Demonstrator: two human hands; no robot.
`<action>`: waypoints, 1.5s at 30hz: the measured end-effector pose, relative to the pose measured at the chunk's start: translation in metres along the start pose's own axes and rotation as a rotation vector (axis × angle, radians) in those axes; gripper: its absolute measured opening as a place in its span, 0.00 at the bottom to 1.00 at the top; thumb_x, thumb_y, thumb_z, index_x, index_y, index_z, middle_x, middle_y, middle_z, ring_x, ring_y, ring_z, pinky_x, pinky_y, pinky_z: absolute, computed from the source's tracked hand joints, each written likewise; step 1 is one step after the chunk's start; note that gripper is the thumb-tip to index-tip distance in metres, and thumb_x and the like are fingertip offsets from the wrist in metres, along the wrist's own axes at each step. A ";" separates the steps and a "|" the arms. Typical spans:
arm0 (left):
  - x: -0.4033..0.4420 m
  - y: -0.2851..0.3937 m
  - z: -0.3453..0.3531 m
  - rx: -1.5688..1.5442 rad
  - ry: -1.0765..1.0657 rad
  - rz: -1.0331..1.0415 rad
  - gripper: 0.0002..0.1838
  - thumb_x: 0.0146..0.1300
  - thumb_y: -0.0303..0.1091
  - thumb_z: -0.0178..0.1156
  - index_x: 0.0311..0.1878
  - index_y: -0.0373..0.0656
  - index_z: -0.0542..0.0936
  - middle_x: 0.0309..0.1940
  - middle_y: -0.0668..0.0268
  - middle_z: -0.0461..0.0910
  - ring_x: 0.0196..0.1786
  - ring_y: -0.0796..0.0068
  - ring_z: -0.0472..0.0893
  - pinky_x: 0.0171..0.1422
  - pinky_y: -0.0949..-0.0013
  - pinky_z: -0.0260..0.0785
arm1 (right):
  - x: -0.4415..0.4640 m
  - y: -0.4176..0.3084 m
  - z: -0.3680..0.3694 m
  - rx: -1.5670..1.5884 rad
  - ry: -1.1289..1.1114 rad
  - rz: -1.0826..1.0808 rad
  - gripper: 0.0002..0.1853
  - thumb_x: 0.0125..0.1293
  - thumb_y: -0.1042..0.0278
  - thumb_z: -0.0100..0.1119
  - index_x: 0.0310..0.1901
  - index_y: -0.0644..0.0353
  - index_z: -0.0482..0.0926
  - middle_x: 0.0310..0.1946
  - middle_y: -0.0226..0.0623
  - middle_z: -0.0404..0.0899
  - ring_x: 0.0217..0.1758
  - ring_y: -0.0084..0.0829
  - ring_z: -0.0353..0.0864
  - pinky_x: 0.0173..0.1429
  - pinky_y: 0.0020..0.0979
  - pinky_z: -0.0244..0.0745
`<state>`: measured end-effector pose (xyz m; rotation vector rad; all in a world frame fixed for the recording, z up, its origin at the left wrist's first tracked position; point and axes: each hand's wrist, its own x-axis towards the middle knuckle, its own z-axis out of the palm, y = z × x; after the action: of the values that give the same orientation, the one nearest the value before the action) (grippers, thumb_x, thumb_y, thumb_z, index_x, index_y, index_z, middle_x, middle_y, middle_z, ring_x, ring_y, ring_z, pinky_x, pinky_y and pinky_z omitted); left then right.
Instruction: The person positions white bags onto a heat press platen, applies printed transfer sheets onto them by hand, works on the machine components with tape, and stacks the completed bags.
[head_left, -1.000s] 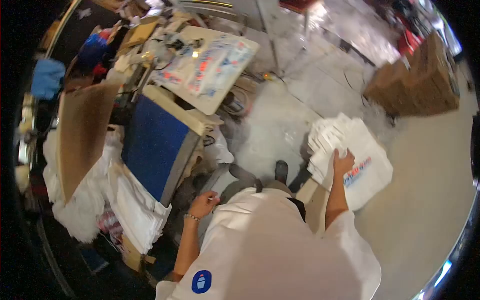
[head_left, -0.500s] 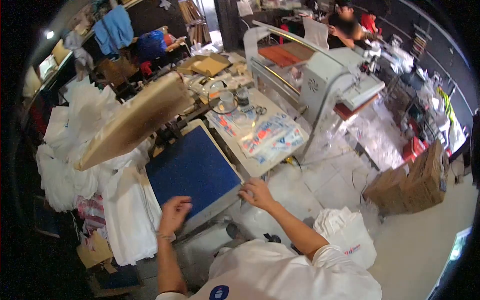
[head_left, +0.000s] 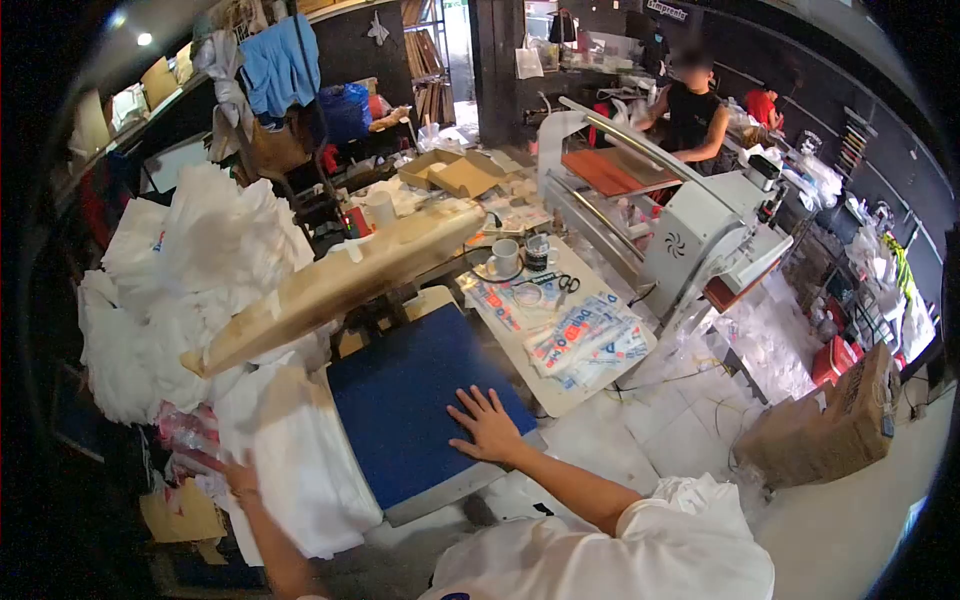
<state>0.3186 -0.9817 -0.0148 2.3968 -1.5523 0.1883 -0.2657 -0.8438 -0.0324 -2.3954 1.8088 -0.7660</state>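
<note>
My right hand (head_left: 487, 427) lies on the dark blue pad (head_left: 395, 410) of a heat press, fingers spread and nothing in them. Above the pad's far left side, the press's tan upper plate (head_left: 340, 280) is raised and tilted. My left hand (head_left: 241, 476) is at the left edge of a stack of white cloth pieces (head_left: 295, 455), beside the press. Motion blurs its fingers, so I cannot make out whether they grip the cloth.
A side table (head_left: 553, 400) carries printed transfer sheets (head_left: 590, 340), scissors (head_left: 568, 284) and mugs (head_left: 505, 257). Behind it stands a larger press (head_left: 700, 235). White cloth (head_left: 190, 260) is heaped at left, a cardboard box (head_left: 815, 425) sits at right, and a person (head_left: 695, 125) works behind.
My left hand has moved left from the blue pad's near edge to the white cloth stack. My right hand has gone from the pad's corner onto its surface, fingers spreading. The camera view has shifted.
</note>
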 end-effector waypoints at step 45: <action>0.039 -0.037 0.016 0.095 -0.159 -0.433 0.41 0.71 0.72 0.34 0.73 0.51 0.67 0.63 0.42 0.74 0.64 0.39 0.75 0.65 0.37 0.65 | 0.003 -0.012 -0.009 -0.066 -0.060 0.068 0.36 0.69 0.35 0.52 0.71 0.48 0.70 0.78 0.45 0.56 0.82 0.50 0.49 0.81 0.58 0.41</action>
<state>0.3680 -1.0064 -0.0260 2.8113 -1.0608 -0.0204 -0.2587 -0.8402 -0.0194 -2.3547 1.9106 -0.6305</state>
